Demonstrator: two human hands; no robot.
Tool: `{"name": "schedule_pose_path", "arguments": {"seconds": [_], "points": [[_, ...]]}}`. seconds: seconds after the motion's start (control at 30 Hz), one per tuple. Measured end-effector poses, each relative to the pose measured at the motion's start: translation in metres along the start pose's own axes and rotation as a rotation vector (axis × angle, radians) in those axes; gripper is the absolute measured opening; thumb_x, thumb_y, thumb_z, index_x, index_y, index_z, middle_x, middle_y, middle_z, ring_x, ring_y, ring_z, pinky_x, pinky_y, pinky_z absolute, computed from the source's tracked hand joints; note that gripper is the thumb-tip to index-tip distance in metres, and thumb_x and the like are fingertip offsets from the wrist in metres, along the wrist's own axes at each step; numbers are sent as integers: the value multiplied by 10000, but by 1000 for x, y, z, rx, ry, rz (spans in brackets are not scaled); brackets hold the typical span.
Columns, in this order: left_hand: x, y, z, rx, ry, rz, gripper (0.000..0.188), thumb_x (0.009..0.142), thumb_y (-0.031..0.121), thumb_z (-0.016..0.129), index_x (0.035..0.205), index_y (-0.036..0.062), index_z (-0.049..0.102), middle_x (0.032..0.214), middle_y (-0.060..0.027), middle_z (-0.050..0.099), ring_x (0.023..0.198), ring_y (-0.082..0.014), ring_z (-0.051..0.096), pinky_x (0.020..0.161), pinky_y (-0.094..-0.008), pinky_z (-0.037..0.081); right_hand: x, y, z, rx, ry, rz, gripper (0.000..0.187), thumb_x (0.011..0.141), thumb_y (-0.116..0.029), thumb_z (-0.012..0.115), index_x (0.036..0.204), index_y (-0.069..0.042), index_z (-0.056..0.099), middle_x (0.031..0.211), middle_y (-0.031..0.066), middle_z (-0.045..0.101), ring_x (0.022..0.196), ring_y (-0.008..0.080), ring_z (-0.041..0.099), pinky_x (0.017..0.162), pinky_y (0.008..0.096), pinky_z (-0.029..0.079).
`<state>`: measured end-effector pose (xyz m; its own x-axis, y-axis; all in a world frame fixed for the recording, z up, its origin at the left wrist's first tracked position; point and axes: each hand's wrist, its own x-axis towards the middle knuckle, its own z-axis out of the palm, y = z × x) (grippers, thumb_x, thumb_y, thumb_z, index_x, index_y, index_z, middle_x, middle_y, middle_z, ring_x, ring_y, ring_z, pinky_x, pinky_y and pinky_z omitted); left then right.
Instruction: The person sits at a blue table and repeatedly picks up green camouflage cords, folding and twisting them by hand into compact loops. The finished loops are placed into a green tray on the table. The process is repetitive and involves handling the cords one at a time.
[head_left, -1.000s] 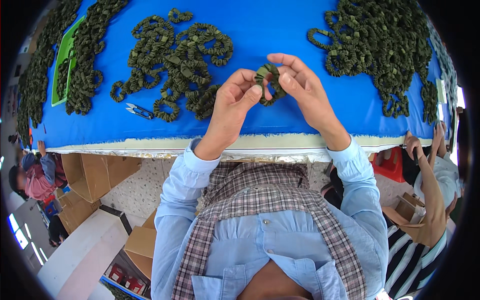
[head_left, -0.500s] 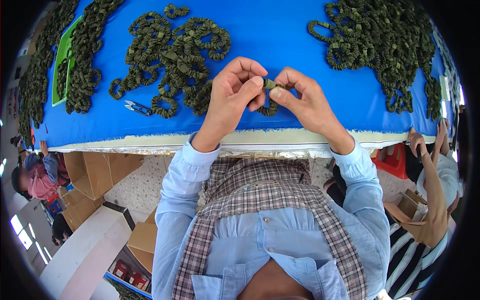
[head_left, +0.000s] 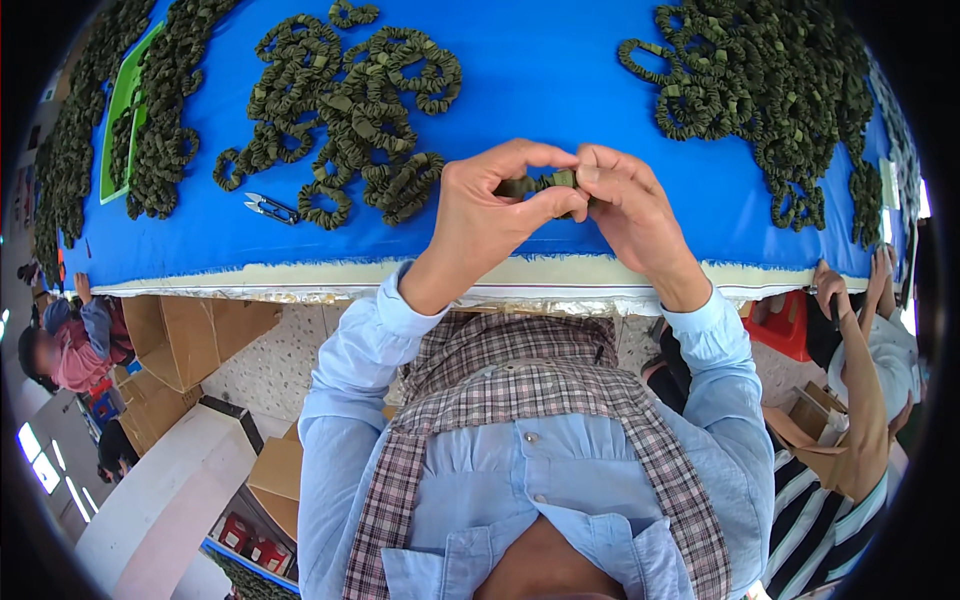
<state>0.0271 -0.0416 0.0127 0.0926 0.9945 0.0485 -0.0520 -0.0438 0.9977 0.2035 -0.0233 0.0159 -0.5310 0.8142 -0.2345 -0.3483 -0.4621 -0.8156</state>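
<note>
The olive-green ruffled band (head_left: 540,184), a loop held up between the hands a second ago, is now drawn down into a short bunched strip low over the blue surface (head_left: 560,70), so the handling of this piece looks well along. The left hand (head_left: 490,215) and right hand (head_left: 625,205) meet fingertip to fingertip, each pinching one end of it, wrists bent inward. Piles of similar bands (head_left: 350,100) and small snips (head_left: 270,208) lie to the left.

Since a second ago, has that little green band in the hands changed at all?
Yes. The green band was an open loop between both hands; now it is pinched flat, at much the same spot above the table edge.
</note>
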Motion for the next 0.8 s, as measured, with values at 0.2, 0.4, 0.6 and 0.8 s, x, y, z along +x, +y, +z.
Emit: {"name": "schedule_pose_path", "arguments": {"seconds": [0.2,0.4,0.6,0.8], "points": [[-5,-3,-14,75,-19,-31,123,784,13,711,888,9,647,615,45,542,528,11,406,463,-174,283,11,13,-11,190,31,-123,167,834,-132,528,700,-33,513,655,74,533,720,165,533,746,309,426],[-7,4,-24,50,-166,-47,227,820,-50,553,1046,-28,548,765,-20,586,637,-16,476,546,-188,372,13,13,-9,32,9,-66,260,898,-205,570,691,-55,521,617,39,510,646,133,516,667,280,432],[-4,13,-29,167,-261,-61,331,777,-70,485,1102,-13,519,778,-29,586,670,-47,527,580,-209,415,9,8,-6,-513,-13,-56,340,933,-336,609,728,-71,555,620,-19,516,578,43,462,507,209,369],[-8,11,-22,373,-180,146,302,769,-23,642,1062,16,581,832,-69,652,706,-66,608,598,-220,472,11,10,-1,-460,15,-97,326,957,-312,575,747,-64,559,604,-20,507,581,50,466,540,210,378]]}}
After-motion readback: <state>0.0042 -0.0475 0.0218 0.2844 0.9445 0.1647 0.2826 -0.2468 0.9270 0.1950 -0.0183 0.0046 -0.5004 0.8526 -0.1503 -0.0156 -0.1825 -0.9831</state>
